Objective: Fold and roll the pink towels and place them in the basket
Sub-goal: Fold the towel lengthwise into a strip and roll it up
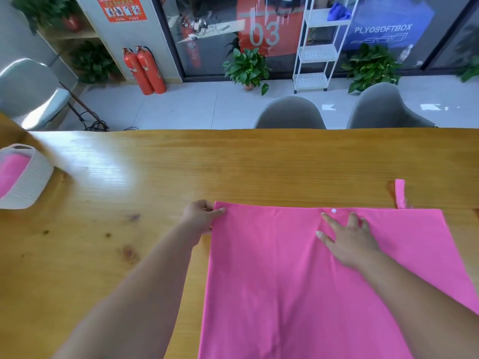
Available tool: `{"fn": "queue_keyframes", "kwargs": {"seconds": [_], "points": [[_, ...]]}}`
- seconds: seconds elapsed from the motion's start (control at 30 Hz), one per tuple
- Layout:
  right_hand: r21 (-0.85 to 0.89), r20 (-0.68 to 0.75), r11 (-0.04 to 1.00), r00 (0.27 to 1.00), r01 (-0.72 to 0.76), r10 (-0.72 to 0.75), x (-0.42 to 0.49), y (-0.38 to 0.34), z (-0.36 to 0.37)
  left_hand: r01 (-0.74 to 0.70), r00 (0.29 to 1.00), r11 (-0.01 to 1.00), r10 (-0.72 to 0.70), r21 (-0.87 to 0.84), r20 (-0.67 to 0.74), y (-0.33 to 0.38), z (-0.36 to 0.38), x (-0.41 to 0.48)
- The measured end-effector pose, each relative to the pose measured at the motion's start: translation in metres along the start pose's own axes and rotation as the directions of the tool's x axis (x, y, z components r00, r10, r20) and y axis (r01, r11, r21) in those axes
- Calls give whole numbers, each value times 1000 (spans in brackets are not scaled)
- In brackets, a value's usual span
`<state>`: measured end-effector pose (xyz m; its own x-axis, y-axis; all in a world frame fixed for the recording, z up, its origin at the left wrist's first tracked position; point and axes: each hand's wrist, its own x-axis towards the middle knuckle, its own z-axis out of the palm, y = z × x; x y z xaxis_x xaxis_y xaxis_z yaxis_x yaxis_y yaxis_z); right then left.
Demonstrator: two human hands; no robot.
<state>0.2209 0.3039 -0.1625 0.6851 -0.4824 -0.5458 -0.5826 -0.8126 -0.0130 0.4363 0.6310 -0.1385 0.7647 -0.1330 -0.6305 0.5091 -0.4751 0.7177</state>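
One towel [285,281] lies spread on the table [129,203], its near end running out of the bottom of the view. The left hand [201,216] pinches the far left corner between thumb and fingers, likely to keep that edge taut and square. The right hand [350,242] grasps nothing. Its fingers are straight and splayed, and the palm presses flat on the cloth just below the far edge, beside a white snap [333,210]. That reads as pinning or smoothing the cloth so it does not slide while the corner is pulled. A pink strap [400,193] sticks out past the far right corner onto bare wood. I cannot tell whether the cloth is already doubled; rolling has not begun.

The basket [33,182] stands well apart at the table's left edge, with pink cloth [11,172] in it, probably a finished towel. Set there, it leaves room for folding yet seems within the left arm's reach.

Behind the glass, a blue panel [383,29] reads "PLYOSOFTBOX" in white. A large "03" [264,35] sits over an orange sheet. A red notice [121,9] at top left has print too small to read, as do the labels on two extinguishers [145,71].
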Motion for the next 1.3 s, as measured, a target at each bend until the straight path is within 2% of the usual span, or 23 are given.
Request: {"fn": "queue_keyframes", "kwargs": {"seconds": [0.07, 0.13, 0.17, 0.23, 0.3, 0.33, 0.37, 0.4, 0.47, 0.5, 0.53, 0.6, 0.63, 0.67, 0.73, 0.77, 0.8, 0.87, 0.93, 1.07, 1.13, 1.2, 1.3], "points": [[9, 14, 1000, 1000, 3, -3, -1, 0, -7, -28, 975, 999, 36, -39, 218, 22, -10, -18], [5, 30, 1000, 1000, 9, -9, -2, -1, -13, -44, 880, 987, 113, -157, 461, 42, -17, -33], [3, 39, 1000, 999, 11, -12, -3, -1, -17, -55, 849, 982, 140, -178, 509, 49, -18, -38], [-1, 58, 1000, 998, 14, -14, -4, -1, -20, -163, 909, 986, 168, -45, 382, 54, -19, -39], [-7, 77, 1000, 997, 20, -19, -6, -1, -22, -270, 963, 900, 248, 343, 106, 53, -20, -32], [-8, 86, 1000, 996, 24, -23, -6, -1, -22, -281, 959, 863, 271, 419, 84, 55, -18, -34], [-8, 95, 1000, 995, 28, -27, -5, 0, -22, -307, 951, 880, 269, 362, 153, 58, -15, -39], [-9, 95, 999, 995, 32, -31, -4, 0, -22, -322, 923, 924, 258, 205, 284, 62, -14, -45], [-32, 82, 998, 995, 52, -49, -2, 2, -21, -231, 822, 969, 242, -86, 516, 72, -16, -59], [-37, 78, 998, 995, 58, -55, -3, 2, -22, -224, 824, 970, 241, -96, 512, 72, -20, -58], [-34, 80, 998, 996, 53, -50, -3, 2, -22, -254, 874, 967, 232, -6, 426, 70, -24, -52], [-32, 86, 999, 995, 43, -40, -7, 0, -22, -307, 951, 858, 264, 413, 158, 60, -30, -37], [-31, 84, 999, 996, 42, -39, -8, -1, -23, -298, 953, 804, 285, 514, 105, 57, -30, -32], [-31, 85, 999, 996, 39, -36, -8, -2, -23, -310, 950, 815, 284, 490, 129, 55, -28, -32], [-26, 83, 999, 996, 39, -37, -7, -3, -23, -313, 923, 937, 262, 156, 282, 58, -24, -33], [-32, 81, 999, 996, 39, -36, -7, -4, -22, -286, 914, 957, 260, 40, 310, 58, -22, -34], [-41, 75, 998, 997, 39, -35, -6, -4, -21, -296, 928, 954, 277, 41, 250, 55, -23, -29], [-56, 60, 998, 998, 39, -36, -5, -4, -19, -322, 939, 880, 344, 349, 1, 43, -23, -10], [-63, 49, 997, 998, 34, -30, -3, -5, -17, -241, 915, 803, 376, 545, -148, 29, -17, 3], [-104, 24, 994, 999, 26, -24, 2, -5, -9, -179, 852, 667, 473, 723, -224, 11, 21, 5], [-142, -18, 990, 1000, 23, -26, 2, -4, -2, -223, 770, 605, 590, 764, -242, -6, 40, -4], [-186, -67, 982, 997, 19, -32, 1, -5, 6, -342, 724, 498, 681, 797, -116, -28, 58, -15], [-175, -143, 985, 990, -4, -21, -7, -6, 19, -459, 757, 284, 621, 842, 204, -76, 77, -22]]}}
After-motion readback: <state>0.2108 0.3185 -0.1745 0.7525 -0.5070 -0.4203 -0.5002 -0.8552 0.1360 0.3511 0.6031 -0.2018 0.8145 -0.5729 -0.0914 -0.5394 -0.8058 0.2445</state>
